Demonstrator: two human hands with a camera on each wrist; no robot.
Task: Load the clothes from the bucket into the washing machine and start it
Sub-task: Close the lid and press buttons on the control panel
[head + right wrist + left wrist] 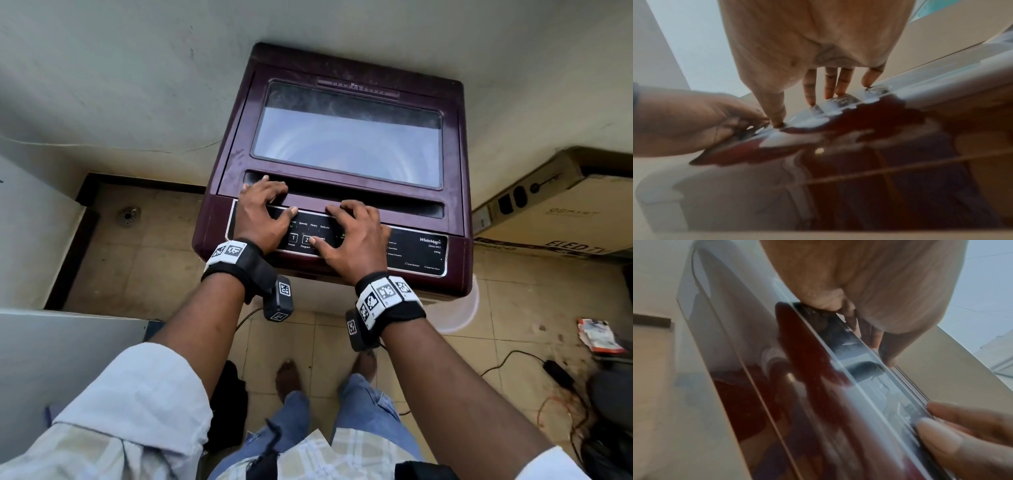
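The maroon top-loading washing machine (233, 144) stands against the wall with its glass-windowed lid (346, 137) down. My left hand (263, 212) rests spread on the lid's front, fingertips in the handle recess (394, 202) and thumb on the control panel (411, 251). My right hand (356, 236) is spread beside it, fingertips on the lid's front edge and thumb by the numbered buttons. In the right wrist view the right fingers (830, 84) touch the glossy top with their tips. A pale translucent bucket (455, 308) stands on the floor under the machine's front right corner. No clothes are in view.
A cardboard TV box (555, 205) lies to the right of the machine. Cables and a black adapter (558, 370) trail over the tiled floor at right, near a red-and-white packet (599, 335). A floor drain (127, 215) sits at left, behind a grey-white panel (51, 342).
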